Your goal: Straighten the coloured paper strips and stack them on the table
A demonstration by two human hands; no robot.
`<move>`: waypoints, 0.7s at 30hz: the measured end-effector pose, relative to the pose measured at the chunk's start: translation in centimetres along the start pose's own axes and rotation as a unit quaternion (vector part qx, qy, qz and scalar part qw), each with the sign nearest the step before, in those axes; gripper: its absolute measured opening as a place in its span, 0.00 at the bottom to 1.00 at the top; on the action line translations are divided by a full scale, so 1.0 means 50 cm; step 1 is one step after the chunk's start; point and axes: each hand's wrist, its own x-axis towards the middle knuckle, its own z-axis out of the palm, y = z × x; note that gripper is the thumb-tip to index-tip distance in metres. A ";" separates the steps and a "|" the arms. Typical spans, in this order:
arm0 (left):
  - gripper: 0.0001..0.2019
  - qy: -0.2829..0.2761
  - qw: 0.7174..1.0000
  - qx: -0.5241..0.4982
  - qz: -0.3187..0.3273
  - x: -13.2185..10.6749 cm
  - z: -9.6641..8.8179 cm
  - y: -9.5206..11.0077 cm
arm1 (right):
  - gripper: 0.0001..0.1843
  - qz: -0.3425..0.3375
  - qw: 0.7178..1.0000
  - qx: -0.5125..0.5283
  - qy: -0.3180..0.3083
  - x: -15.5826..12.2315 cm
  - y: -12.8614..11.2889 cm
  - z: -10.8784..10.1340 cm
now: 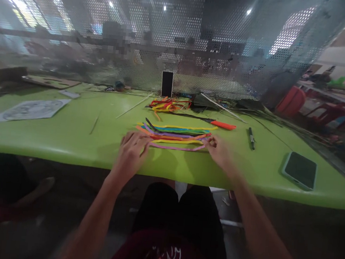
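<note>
Several long, flat coloured strips (177, 139) lie side by side across the table in front of me, in yellow, blue, green, purple, orange and red. I cannot tell what they are made of. My left hand (133, 147) rests over their left ends, its fingers stretched out and pressing down. At the right ends, my right hand (217, 149) has thumb and fingers pinched together on the strips; exactly which strips it grips is hidden. Nearest to my body runs a light purple strip (177, 148). Beyond the row lies a tool with an orange handle (223, 125) and a dark blade.
A tangled heap of red, orange and yellow strips (169, 104) sits before an upright phone (167, 84). Right of my hands are a black pen (251, 138) and another phone (300, 170). A printed sheet (30, 109) lies left. A perforated screen (180, 44) stands behind the green table (67, 144).
</note>
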 end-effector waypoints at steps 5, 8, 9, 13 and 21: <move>0.11 -0.053 0.996 -0.066 0.042 -0.012 -0.003 0.052 | 0.15 -0.084 0.986 0.026 0.145 -0.049 -0.017 -0.023; 0.11 -0.098 0.990 -0.079 0.059 -0.012 0.006 0.079 | 0.12 -0.194 0.968 0.010 0.158 -0.090 -0.041 -0.011; 0.11 -0.115 0.989 -0.074 0.061 -0.011 0.009 0.086 | 0.12 -0.234 0.963 -0.007 0.131 -0.102 -0.049 -0.002; 0.13 -0.166 0.983 -0.041 0.063 -0.006 0.020 0.098 | 0.13 -0.318 0.944 -0.085 0.033 -0.125 -0.062 0.040; 0.18 -0.179 0.982 -0.030 0.043 -0.008 0.025 0.093 | 0.21 -0.296 0.941 -0.162 -0.013 -0.120 -0.069 0.057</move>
